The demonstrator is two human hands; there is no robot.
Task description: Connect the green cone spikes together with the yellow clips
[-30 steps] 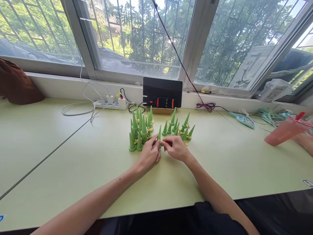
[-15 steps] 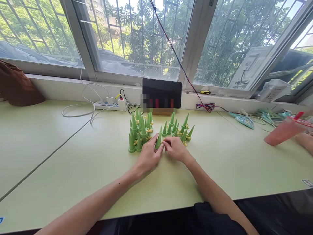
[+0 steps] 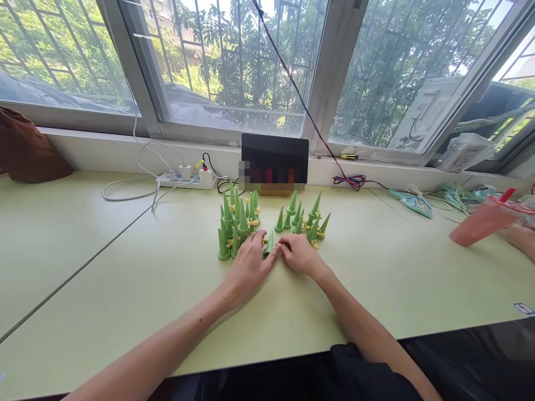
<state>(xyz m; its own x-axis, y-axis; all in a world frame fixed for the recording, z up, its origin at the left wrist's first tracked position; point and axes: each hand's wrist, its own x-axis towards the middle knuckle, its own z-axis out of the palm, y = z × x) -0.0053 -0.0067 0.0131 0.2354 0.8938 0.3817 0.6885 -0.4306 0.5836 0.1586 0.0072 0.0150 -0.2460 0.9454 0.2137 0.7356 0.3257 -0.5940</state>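
Between my two hands stands a green plastic watering spike [image 3: 270,242], a pointed cone leaning slightly. My left hand [image 3: 251,259] curls round its left and near side, thumb against the base. From the right, the fingertips of my right hand [image 3: 298,252] pinch together at the spike's side; a small pale bit shows there, mostly hidden by the fingers. A dense cluster of green spikes with yellow valves [image 3: 241,220] stands just beyond and left of my left hand. Another looser group of spikes [image 3: 313,220] is beyond my right hand, some tilted.
A dark screen on a wooden stand [image 3: 275,161] stands behind the spikes by the window. A white power strip [image 3: 188,179] with cables lies to its left. At right, another person's hand [image 3: 521,238] is beside a tilted pink drink cup [image 3: 476,225].
The spike between my hands has tilted and sits a little lower, more covered by my left fingers. My left hand has shifted slightly left; the right fingers stay pinched at its side.
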